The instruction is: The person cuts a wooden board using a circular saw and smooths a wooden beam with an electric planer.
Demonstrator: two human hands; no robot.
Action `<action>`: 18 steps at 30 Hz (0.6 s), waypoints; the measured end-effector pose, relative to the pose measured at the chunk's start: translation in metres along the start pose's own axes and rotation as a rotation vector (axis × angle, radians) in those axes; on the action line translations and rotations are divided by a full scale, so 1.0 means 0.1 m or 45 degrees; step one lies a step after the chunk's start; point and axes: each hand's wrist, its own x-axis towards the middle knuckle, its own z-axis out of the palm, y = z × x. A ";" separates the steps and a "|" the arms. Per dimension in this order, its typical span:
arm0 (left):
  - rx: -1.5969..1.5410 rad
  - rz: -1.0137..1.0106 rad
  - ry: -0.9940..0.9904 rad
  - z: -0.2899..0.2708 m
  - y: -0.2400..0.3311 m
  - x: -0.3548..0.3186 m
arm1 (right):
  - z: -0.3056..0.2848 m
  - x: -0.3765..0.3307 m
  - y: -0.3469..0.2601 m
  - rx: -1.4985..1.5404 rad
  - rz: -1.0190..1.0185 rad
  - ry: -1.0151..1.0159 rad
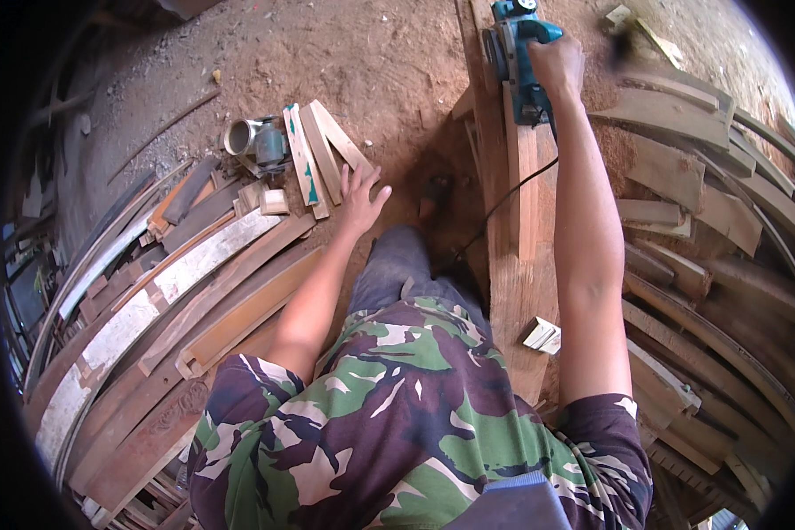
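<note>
Planing the plank, far right
Our right hand (556, 66) grips the teal planer (519, 53) on the plank (526, 194); left hand (359, 196) splayed wide, free. Next, prob. push steady along the wood, cord (495, 210) kept clear.

Bright, even daylight falls from above, casting a soft shadow on the dirt floor (397, 79) beneath the person. Fisheye distortion bends the stacked planks (150, 300) near the black rim. The centre stays sharp, without glare.
</note>
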 end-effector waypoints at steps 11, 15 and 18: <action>-0.014 -0.397 -0.100 0.53 -0.79 -1.38 | -1.00 -3.93 1.08 0.193 0.147 -0.095; -0.009 -0.625 -0.311 0.61 -0.93 -2.01 | -1.03 -3.89 0.97 0.191 0.326 -0.146; -0.024 -0.717 -0.351 0.70 -1.03 -2.29 | -0.89 -3.38 0.82 0.244 0.168 -0.074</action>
